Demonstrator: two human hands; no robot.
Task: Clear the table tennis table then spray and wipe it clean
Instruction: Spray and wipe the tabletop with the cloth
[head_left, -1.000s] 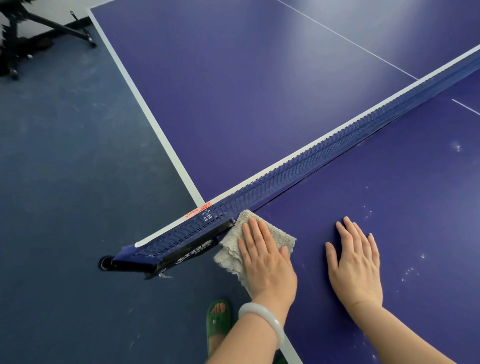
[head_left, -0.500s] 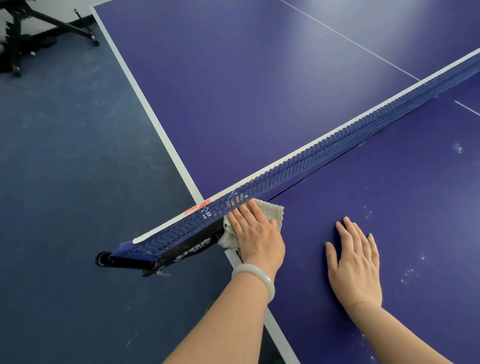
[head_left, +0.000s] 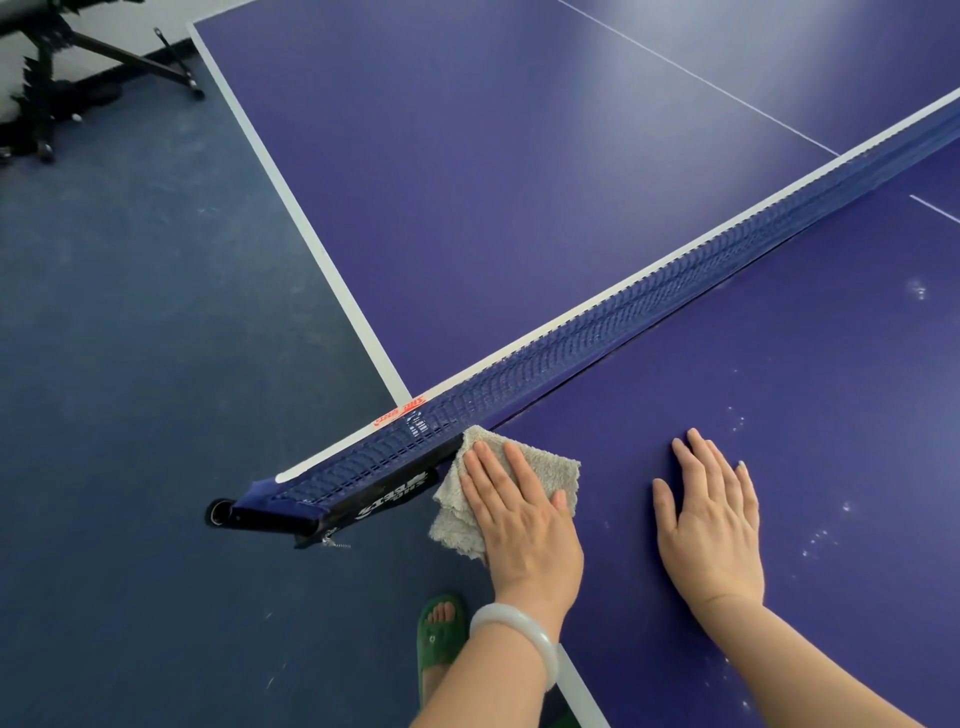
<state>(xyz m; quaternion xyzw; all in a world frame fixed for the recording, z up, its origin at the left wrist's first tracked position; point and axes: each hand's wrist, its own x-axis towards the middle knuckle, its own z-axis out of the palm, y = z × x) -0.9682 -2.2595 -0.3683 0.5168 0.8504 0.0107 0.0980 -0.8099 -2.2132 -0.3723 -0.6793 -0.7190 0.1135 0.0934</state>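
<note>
The blue table tennis table (head_left: 519, 208) fills the right of the view, with its net (head_left: 597, 332) running diagonally across it. My left hand (head_left: 519, 519) presses flat with straight fingers on a folded grey cloth (head_left: 540, 470) at the table's near side edge, right beside the net's clamp end. The cloth hangs partly over the edge. My right hand (head_left: 711, 525) rests flat on the bare table surface to the right of the cloth, holding nothing. Small white droplets (head_left: 821, 540) speckle the near half of the table around my right hand.
The net post and clamp (head_left: 291, 512) jut out past the table's side over the dark blue floor (head_left: 130, 415). A black wheeled metal stand (head_left: 62, 83) sits at the far left. My foot in a green sandal (head_left: 439, 639) stands by the table edge.
My left hand has pulled the cloth back from under the net toward me along the table edge. My right hand has stayed put.
</note>
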